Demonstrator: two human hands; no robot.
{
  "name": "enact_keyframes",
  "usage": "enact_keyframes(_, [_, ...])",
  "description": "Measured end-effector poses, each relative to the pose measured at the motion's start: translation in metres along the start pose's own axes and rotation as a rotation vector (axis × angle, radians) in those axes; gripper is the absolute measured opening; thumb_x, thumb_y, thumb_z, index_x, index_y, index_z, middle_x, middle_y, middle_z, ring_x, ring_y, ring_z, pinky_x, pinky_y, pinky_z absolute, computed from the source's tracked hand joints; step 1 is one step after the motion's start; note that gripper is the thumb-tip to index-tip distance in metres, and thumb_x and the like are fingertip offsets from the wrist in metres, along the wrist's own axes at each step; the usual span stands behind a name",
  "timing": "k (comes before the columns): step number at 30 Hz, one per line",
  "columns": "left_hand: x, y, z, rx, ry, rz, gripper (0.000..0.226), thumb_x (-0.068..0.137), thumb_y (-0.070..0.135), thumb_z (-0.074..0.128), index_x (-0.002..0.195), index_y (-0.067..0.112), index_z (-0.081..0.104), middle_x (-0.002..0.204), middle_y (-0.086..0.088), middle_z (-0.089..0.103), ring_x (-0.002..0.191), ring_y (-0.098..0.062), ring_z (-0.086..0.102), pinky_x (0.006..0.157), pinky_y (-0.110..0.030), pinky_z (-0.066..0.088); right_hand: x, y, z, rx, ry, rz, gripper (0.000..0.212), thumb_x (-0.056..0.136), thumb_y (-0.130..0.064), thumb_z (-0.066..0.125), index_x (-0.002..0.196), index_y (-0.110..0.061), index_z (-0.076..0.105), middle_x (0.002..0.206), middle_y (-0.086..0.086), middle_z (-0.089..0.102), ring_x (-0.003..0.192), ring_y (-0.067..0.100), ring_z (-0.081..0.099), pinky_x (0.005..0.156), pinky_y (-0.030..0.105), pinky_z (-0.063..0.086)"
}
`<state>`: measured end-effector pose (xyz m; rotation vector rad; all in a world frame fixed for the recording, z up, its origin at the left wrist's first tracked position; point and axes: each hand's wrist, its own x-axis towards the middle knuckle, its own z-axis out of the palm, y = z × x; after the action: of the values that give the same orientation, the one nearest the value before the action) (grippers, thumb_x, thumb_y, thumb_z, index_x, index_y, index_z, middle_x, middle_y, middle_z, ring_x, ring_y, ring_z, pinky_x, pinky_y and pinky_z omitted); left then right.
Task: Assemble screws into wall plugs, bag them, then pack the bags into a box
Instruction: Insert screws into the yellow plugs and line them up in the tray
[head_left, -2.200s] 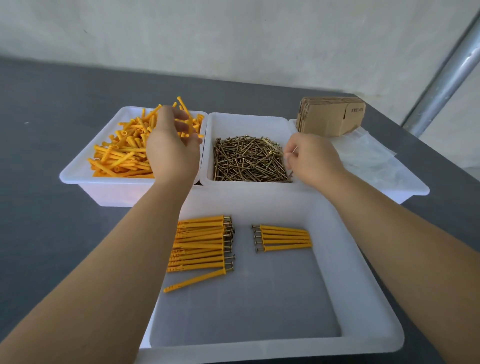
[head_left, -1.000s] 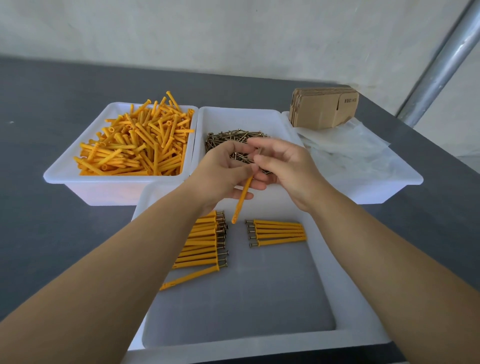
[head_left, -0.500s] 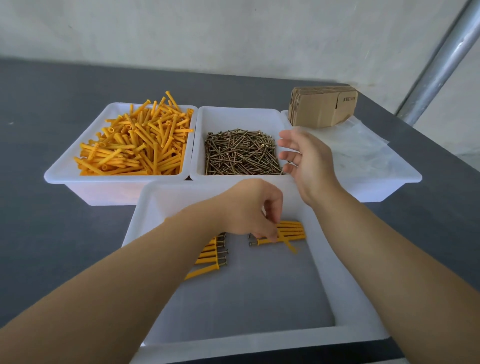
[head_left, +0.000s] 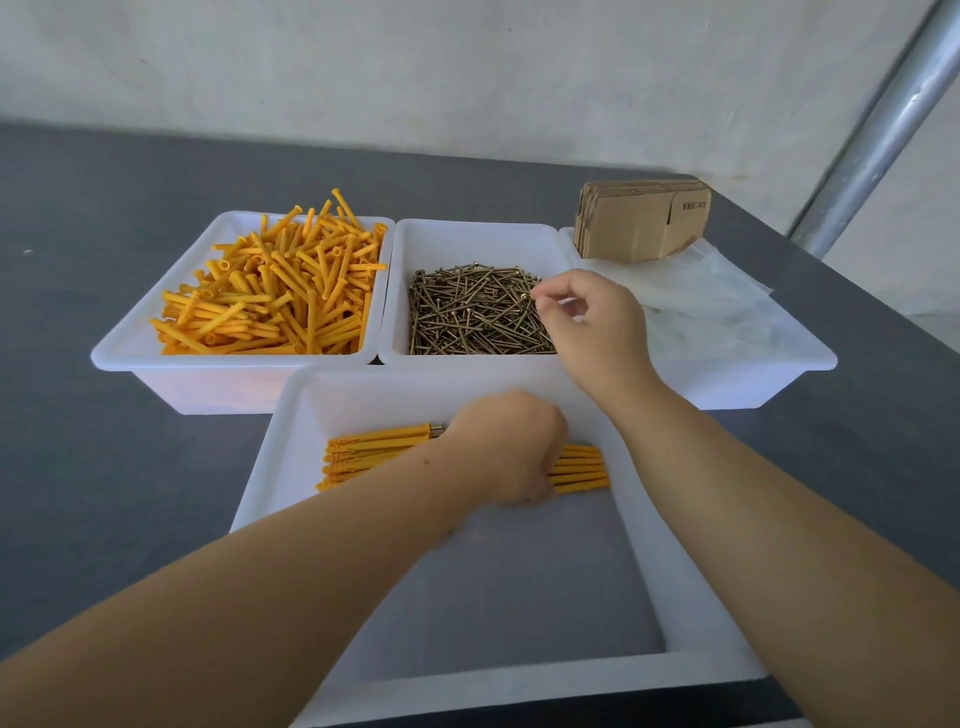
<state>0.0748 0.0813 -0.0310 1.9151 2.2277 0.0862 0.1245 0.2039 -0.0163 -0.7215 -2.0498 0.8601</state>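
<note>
A: How was the grip of each hand at this moment?

B: The right hand (head_left: 592, 325) was over the screws (head_left: 478, 312) in the middle bin (head_left: 467, 239), with thumb and forefinger closed together in a pinch at the pile. If a screw was already between them I could not tell; it was too small to see. The left hand (head_left: 511, 447) was low in the front tray (head_left: 363, 691), its fingers curled down on the right row (head_left: 582, 467) of finished plugs. The knuckles hid the fingertips, so whether it gripped a plug or only pushed it, I could not tell.

A: What had changed just before?

B: One second before, both hands were together above the tray, putting a screw into one plug. Half a second before, the left hand brought that plug down, and it lay crooked on the row. Now the crooked one was not seen; the row looked straight. The right hand, open then, had gone to the screws.

A: And what did it mean for the task?

B: I judged one more piece was done and the next one began. The left row (head_left: 379, 452) was the same. The loose plugs (head_left: 280, 291), the bags (head_left: 717, 306) and the flat boxes (head_left: 644, 223) on the tabletop (head_left: 104, 218) waited untouched.
</note>
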Motion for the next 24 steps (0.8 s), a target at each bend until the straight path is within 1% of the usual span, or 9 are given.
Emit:
enact_keyframes(4, [-0.001,-0.019,-0.028,-0.135,0.461,-0.056,0.035,0.087,0.042,0.065,0.064,0.023,0.048,0.075,0.005,0.053,0.078,-0.021,0.054,0.072,-0.037,0.05,0.009,0.001,0.0,-0.204,0.057,-0.1,0.022,0.088,-0.009,0.056,0.095,-0.022,0.073,0.095,-0.006,0.07,0.087,0.011,0.063,0.077,0.025,0.048])
enact_keyframes(6, [-0.003,-0.039,-0.042,-0.144,0.78,-0.156,0.023,0.093,0.032,0.058,0.079,0.014,0.061,0.086,-0.003,0.059,0.082,-0.025,0.057,0.068,-0.038,0.049,0.009,0.006,0.002,-0.178,0.02,-0.078,0.024,0.089,-0.006,0.056,0.101,-0.019,0.073,0.1,-0.004,0.071,0.092,0.013,0.064,0.084,0.029,0.051])
enact_keyframes(8, [-0.005,-0.066,-0.05,-0.071,0.921,-0.383,0.023,0.095,0.027,0.053,0.096,0.009,0.067,0.102,-0.012,0.06,0.096,-0.032,0.056,0.071,-0.04,0.051,0.008,0.009,0.004,-0.199,-0.017,-0.078,0.025,0.091,-0.006,0.056,0.106,-0.018,0.072,0.106,-0.002,0.07,0.097,0.014,0.064,0.088,0.032,0.053])
enact_keyframes(10, [-0.011,-0.095,-0.053,-0.064,0.812,-0.667,0.027,0.095,0.026,0.05,0.11,0.01,0.066,0.119,-0.016,0.053,0.113,-0.038,0.048,0.085,-0.048,0.05,0.01,0.012,0.005,-0.247,-0.079,-0.036,0.026,0.092,-0.012,0.059,0.115,-0.021,0.068,0.114,-0.002,0.067,0.103,0.015,0.063,0.087,0.031,0.051])
enact_keyframes(13, [-0.019,-0.123,-0.051,-0.168,0.461,-0.976,0.035,0.094,0.025,0.048,0.125,0.011,0.059,0.135,-0.019,0.043,0.128,-0.041,0.036,0.098,-0.056,0.041,0.015,0.009,0.008,-0.503,-0.359,0.064,0.036,0.097,-0.032,0.055,0.133,-0.028,0.056,0.133,0.001,0.057,0.116,0.023,0.057,0.083,0.03,0.04])
enact_keyframes(15, [-0.019,-0.129,-0.048,-0.211,0.318,-1.031,0.038,0.093,0.023,0.05,0.128,0.009,0.055,0.138,-0.019,0.043,0.132,-0.041,0.033,0.103,-0.055,0.039,0.018,-0.002,0.01,-0.65,-0.602,0.092,0.039,0.103,-0.038,0.04,0.138,-0.025,0.052,0.142,0.003,0.052,0.126,0.026,0.05,0.09,0.033,0.038])
enact_keyframes(18, [-0.017,-0.128,-0.046,-0.228,0.306,-1.042,0.031,0.089,0.018,0.054,0.118,0.007,0.056,0.13,-0.018,0.051,0.127,-0.04,0.04,0.103,-0.054,0.04,0.024,-0.018,0.013,-0.725,-0.826,0.196,0.047,0.107,-0.038,0.028,0.143,-0.017,0.051,0.15,0.007,0.045,0.136,0.029,0.041,0.104,0.035,0.033])
enact_keyframes(21, [-0.019,-0.13,-0.045,-0.271,0.405,-1.021,0.019,0.087,0.011,0.055,0.104,0.007,0.06,0.113,-0.017,0.059,0.113,-0.038,0.052,0.098,-0.053,0.046,0.027,-0.019,0.016,-0.707,-0.839,0.233,0.039,0.104,-0.032,0.033,0.105,-0.012,0.066,0.115,0.008,0.061,0.108,0.028,0.054,0.082,0.033,0.039])
enact_keyframes(24, [-0.02,-0.133,-0.046,-0.308,0.497,-1.008,0.01,0.087,0.007,0.057,0.096,0.007,0.062,0.1,-0.015,0.063,0.096,-0.035,0.058,0.09,-0.049,0.052,0.026,-0.013,0.017,-0.646,-0.704,0.267,0.035,0.098,-0.028,0.041,0.065,-0.016,0.044,0.071,0.002,0.047,0.071,0.022,0.046,0.057,0.031,0.029])
